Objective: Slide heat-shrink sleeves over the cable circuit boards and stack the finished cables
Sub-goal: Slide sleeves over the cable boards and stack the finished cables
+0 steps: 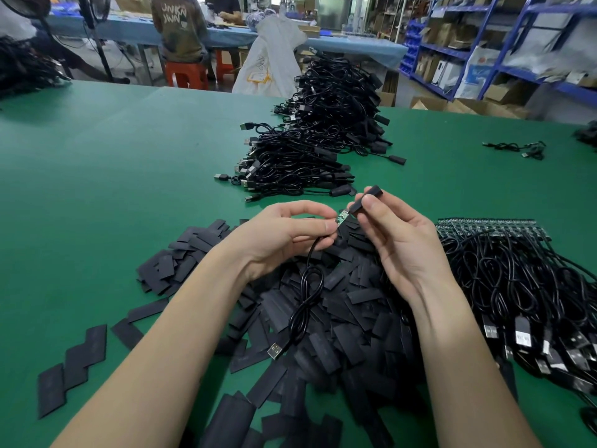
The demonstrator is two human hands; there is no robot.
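Note:
My left hand (284,234) pinches a thin black cable just below its small green circuit board (342,217). The cable (305,305) hangs down in a loop and ends in a USB plug (276,350). My right hand (397,240) pinches a black heat-shrink sleeve (366,200), its open end right at the board's tip. Below both hands lies a heap of flat black sleeves (323,318). A long stack of sleeved cables (310,147) runs away up the green table (97,173).
A bundle of bare-board cables (523,286) lies at my right, plugs toward me. Loose sleeve strips (74,363) lie at the left. One stray cable (517,147) lies far right. Beyond the table a person sits on an orange stool, with blue shelves at the right.

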